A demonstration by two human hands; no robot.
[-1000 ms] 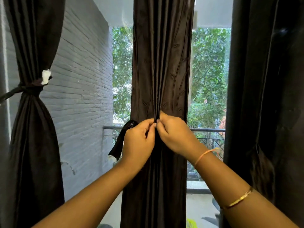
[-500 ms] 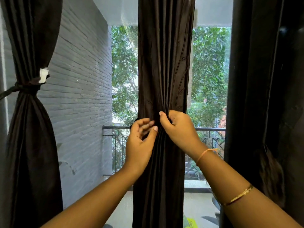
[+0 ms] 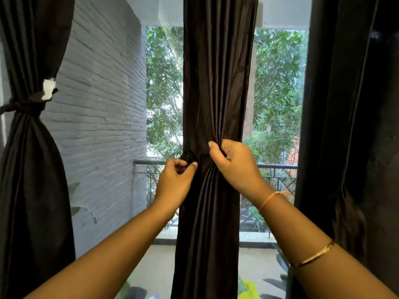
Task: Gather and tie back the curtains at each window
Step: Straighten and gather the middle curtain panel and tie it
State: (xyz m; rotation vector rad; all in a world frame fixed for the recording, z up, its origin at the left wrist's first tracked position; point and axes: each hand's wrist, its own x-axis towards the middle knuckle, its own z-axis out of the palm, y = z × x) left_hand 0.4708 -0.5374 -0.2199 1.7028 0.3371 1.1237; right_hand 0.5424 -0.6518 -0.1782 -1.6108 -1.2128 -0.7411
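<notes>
Now | my left hand (image 3: 174, 182) pinches black fabric tie band (image 3: 188, 156), 9 o'clock of dark-brown pleated curtain (image 3: 216, 83) | my right hand (image 3: 235, 167) grips its folds.

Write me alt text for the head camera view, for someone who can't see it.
Two bare hands gather the middle dark curtain before a balcony railing: the right hand grips a bunch of its folds, the left hand pinches a black tie strap at its left edge. The left curtain is tied back; a third curtain hangs at right.
</notes>
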